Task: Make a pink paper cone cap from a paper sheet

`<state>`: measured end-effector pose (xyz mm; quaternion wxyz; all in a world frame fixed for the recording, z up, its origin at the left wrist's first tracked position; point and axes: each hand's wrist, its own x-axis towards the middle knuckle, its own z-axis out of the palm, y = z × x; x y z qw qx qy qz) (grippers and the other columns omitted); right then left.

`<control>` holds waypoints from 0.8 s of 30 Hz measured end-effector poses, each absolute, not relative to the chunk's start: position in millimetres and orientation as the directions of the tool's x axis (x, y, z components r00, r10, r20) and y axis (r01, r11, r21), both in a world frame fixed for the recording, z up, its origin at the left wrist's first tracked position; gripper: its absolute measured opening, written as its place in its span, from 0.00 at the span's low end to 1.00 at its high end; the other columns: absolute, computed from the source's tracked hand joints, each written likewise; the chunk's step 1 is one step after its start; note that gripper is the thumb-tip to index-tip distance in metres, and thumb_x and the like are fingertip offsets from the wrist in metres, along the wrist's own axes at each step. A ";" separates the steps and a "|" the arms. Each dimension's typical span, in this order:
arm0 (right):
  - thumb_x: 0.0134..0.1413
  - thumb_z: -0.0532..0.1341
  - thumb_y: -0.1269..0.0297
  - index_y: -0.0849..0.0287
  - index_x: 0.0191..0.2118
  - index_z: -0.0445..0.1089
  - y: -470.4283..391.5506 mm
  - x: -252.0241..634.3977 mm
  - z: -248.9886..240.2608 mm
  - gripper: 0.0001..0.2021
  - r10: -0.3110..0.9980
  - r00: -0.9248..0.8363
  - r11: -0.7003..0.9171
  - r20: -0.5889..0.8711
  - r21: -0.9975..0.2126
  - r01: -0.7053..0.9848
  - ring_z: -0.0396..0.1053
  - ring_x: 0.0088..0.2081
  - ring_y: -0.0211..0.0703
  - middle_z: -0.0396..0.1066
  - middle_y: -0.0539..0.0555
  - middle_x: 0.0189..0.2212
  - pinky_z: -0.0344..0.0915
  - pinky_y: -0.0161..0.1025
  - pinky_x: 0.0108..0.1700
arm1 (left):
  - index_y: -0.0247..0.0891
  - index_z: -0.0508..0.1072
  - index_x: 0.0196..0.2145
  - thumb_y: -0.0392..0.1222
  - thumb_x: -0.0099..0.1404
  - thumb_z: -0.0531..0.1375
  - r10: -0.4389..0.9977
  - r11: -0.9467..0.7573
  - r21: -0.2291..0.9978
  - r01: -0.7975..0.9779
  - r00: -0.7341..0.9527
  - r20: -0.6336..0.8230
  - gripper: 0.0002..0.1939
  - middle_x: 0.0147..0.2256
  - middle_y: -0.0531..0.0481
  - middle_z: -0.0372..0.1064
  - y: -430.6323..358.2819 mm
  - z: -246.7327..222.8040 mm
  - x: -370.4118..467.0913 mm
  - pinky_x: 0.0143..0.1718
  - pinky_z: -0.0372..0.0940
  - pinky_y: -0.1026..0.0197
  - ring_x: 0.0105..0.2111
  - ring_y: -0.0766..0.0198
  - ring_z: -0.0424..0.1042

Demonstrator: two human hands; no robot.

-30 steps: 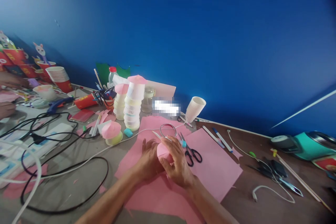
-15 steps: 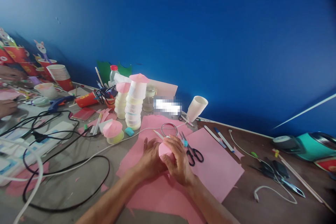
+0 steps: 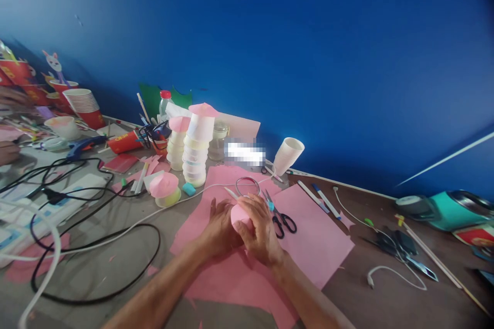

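Observation:
Above pink paper sheets (image 3: pixel 227 288), my left hand (image 3: pixel 224 226) and my right hand (image 3: pixel 257 226) are wrapped round a small rounded pink paper piece (image 3: pixel 241 217). The right fingers curl over its top and right side, with the thumb across its front. My left hand lies against its left side, partly hidden behind it. Black-handled scissors (image 3: pixel 283 218) lie just right of my hands. Behind my fingers is a thin ring (image 3: pixel 247 186). Two stacks of pale cups with pink paper tops (image 3: pixel 195 154) (image 3: pixel 177 146) stand behind, and a short pink-topped cup (image 3: pixel 165 189) sits at the left.
Black cables (image 3: pixel 100 298) and a white power strip (image 3: pixel 69 205) spread over the left. Leaning white cups (image 3: pixel 288 156) stand by the wall. Markers (image 3: pixel 326 200), a teal container (image 3: pixel 457 211) and a white cable (image 3: pixel 397 270) are at the right. Another person's hand (image 3: pixel 8 153) shows far left.
The view has shifted slightly, so most things appear a little further left and higher. Both my hands keep nearly the same hold on the pink piece. The other person's hands have moved slightly.

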<state>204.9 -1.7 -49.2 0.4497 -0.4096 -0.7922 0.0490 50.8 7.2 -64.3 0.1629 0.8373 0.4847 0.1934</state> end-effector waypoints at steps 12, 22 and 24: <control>0.65 0.53 0.57 0.58 0.61 0.61 -6.3 204.6 -51.4 0.22 0.665 -0.141 0.630 0.733 -0.450 0.633 0.63 0.59 0.64 0.70 0.64 0.53 0.60 0.69 0.58 | 0.41 0.73 0.48 0.42 0.59 0.60 0.880 -0.472 0.444 0.762 0.433 0.193 0.19 0.46 0.42 0.74 2.6 -53.7 51.3 0.62 0.50 0.32 0.53 0.41 0.67; 0.60 0.56 0.66 0.56 0.59 0.63 -6.3 200.8 -56.2 0.21 0.657 -0.280 0.673 0.699 -0.378 0.635 0.64 0.60 0.61 0.74 0.60 0.50 0.57 0.67 0.61 | 0.45 0.70 0.55 0.40 0.60 0.57 0.853 -0.522 0.399 0.754 0.453 0.262 0.24 0.49 0.46 0.73 2.2 -64.4 52.9 0.64 0.46 0.30 0.54 0.42 0.67; 0.61 0.56 0.64 0.57 0.61 0.61 -6.5 201.0 -56.4 0.23 0.651 -0.274 0.677 0.707 -0.378 0.632 0.64 0.60 0.62 0.73 0.61 0.53 0.57 0.68 0.61 | 0.45 0.71 0.54 0.42 0.60 0.59 0.862 -0.506 0.418 0.755 0.448 0.235 0.23 0.47 0.45 0.73 3.2 -64.2 52.4 0.64 0.47 0.30 0.53 0.43 0.68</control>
